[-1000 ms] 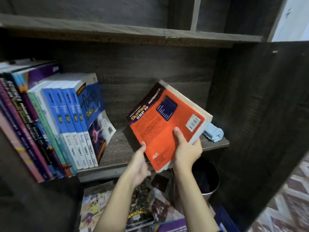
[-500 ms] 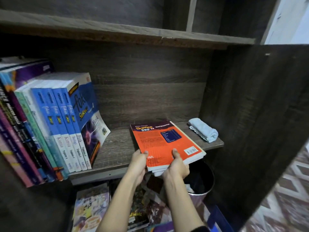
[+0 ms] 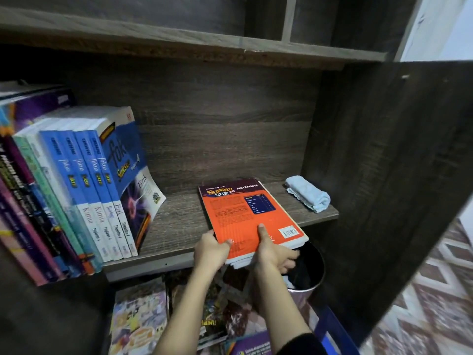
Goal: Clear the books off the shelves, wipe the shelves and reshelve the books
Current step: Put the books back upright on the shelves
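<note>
An orange Matematik book (image 3: 243, 213) lies flat on the wooden shelf (image 3: 179, 226), its near end sticking out over the front edge. My left hand (image 3: 211, 248) grips the book's near left corner. My right hand (image 3: 273, 252) holds its near edge, thumb on the cover and fingers underneath. A row of blue Fokus books (image 3: 99, 190) stands leaning at the shelf's left, beside several darker books (image 3: 25, 201). A folded light-blue cloth (image 3: 308, 192) rests at the shelf's right end.
The upper shelf board (image 3: 179, 39) hangs overhead. The dark side panel (image 3: 371, 175) closes the right. Below, a round bin (image 3: 311, 267) stands under the shelf's right end, and several magazines (image 3: 138, 319) lie on the floor. Patterned flooring (image 3: 435, 303) shows at right.
The orange book has come down from a tilted hold to lie flat on the shelf. Both hands have shifted to its near end, and the view has moved closer.
</note>
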`<state>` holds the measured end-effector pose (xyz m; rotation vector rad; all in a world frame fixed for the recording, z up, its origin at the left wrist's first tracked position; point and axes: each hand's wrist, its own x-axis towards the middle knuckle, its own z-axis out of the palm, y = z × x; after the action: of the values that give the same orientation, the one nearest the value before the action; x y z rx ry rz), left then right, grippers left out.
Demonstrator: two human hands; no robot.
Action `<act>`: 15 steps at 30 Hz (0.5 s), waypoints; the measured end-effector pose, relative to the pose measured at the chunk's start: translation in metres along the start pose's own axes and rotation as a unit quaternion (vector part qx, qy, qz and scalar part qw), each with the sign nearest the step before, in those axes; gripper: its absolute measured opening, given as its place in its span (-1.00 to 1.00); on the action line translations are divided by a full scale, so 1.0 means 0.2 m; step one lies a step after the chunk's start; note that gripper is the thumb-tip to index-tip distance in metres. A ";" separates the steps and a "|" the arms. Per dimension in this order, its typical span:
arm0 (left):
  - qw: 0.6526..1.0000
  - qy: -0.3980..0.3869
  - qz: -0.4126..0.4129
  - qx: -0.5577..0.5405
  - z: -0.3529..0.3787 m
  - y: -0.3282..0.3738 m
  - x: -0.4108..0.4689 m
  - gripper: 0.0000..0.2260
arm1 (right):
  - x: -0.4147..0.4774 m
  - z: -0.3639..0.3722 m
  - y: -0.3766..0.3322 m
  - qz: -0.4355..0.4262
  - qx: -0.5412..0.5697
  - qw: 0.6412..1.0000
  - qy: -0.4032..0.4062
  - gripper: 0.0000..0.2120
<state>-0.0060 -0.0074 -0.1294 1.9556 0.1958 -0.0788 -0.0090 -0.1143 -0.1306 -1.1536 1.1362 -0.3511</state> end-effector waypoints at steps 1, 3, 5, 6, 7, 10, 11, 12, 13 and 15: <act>1.000 -0.002 -0.001 -0.003 0.01 0.00 -0.01 -0.89 | 0.02 -0.03 0.00 -0.051 -0.052 0.997 0.023 0.16; 1.000 0.007 -0.011 -0.004 0.01 0.01 -0.02 -0.98 | 0.06 -0.08 -0.01 -0.173 -0.176 0.967 0.061 0.19; 0.999 0.020 -0.025 0.000 -0.01 0.00 -0.01 -0.90 | 0.08 -0.09 -0.04 -0.293 -0.306 0.903 0.068 0.12; 0.999 0.026 -0.030 -0.001 -0.01 -0.01 0.00 -0.85 | 0.07 -0.08 -0.07 -0.334 -0.362 0.868 0.052 0.07; 0.999 0.033 -0.032 -0.002 -0.02 -0.01 0.00 -0.80 | 0.08 -0.08 -0.09 -0.358 -0.408 0.839 0.029 0.02; 0.998 0.043 -0.026 0.022 -0.02 -0.03 0.02 -0.73 | 0.09 -0.06 -0.15 -0.370 -0.473 0.798 -0.037 -0.07; 0.998 0.044 -0.023 0.033 -0.02 -0.03 0.02 -0.73 | 0.09 -0.05 -0.16 -0.368 -0.484 0.793 -0.045 -0.10; 0.998 0.044 -0.022 0.040 -0.01 -0.03 0.03 -0.74 | 0.10 -0.04 -0.17 -0.367 -0.495 0.786 -0.047 -0.14; 0.998 0.047 -0.021 0.045 -0.01 -0.03 0.04 -0.74 | 0.09 -0.03 -0.18 -0.366 -0.505 0.780 -0.047 -0.19; 0.997 0.051 -0.020 0.057 0.00 -0.02 0.05 -0.74 | 0.09 -0.03 -0.21 -0.355 -0.522 0.773 -0.054 -0.26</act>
<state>0.0025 -0.0041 -0.1348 2.0714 0.3033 -0.0177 0.0072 -0.1480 -0.1031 -2.5848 0.6995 -0.1908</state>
